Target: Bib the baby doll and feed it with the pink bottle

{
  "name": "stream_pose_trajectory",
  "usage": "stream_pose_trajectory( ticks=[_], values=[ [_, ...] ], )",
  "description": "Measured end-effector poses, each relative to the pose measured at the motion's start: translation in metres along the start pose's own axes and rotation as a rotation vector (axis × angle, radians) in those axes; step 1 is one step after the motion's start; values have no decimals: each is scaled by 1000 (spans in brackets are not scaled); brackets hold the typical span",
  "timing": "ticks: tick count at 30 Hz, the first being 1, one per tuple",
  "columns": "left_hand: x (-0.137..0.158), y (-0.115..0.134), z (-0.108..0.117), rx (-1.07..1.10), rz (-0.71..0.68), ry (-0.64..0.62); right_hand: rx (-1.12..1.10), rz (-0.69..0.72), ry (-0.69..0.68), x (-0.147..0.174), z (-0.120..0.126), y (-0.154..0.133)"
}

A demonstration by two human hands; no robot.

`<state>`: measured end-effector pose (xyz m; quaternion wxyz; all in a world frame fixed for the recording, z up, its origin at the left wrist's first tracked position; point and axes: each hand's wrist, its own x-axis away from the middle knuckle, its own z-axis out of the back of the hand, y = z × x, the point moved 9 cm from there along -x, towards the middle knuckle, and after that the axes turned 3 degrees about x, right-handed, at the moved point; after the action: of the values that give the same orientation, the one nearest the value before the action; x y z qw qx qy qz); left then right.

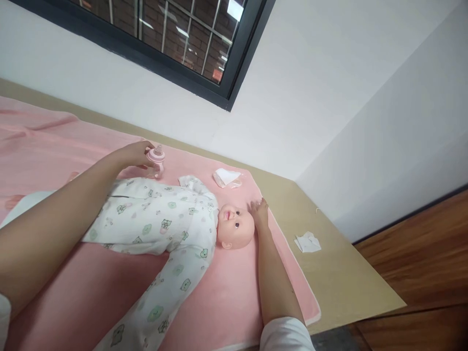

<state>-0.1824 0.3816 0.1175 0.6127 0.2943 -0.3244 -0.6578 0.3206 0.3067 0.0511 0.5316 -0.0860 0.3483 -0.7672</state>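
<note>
My left hand (138, 155) is wrapped round the side of a baby bottle (156, 155) with a pink collar, a clear teat and a handle. The bottle is upright over the pink blanket, beyond the doll's body. A baby doll (237, 226) lies face up, head to the right, in a white sleepsuit (153, 214) with green animal prints. Just right of its head, my right hand (260, 213) rests by the blanket's edge with its fingers apart. My left forearm crosses over the doll's lower body and hides part of it.
A pink blanket (226, 292) covers much of the wooden tabletop (340, 278). On it, beyond the doll's head, lies a clear packet with white tissue (227, 177). A folded white tissue (308, 242) lies to the right. Walls and a dark-framed window (226, 92) stand behind.
</note>
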Motion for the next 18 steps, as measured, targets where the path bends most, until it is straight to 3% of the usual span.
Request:
stream_pose_trajectory(
  ticks=[18],
  values=[
    [-6, -9, 9, -380, 55, 12, 6, -7, 23, -1, -1, 2]
  ],
)
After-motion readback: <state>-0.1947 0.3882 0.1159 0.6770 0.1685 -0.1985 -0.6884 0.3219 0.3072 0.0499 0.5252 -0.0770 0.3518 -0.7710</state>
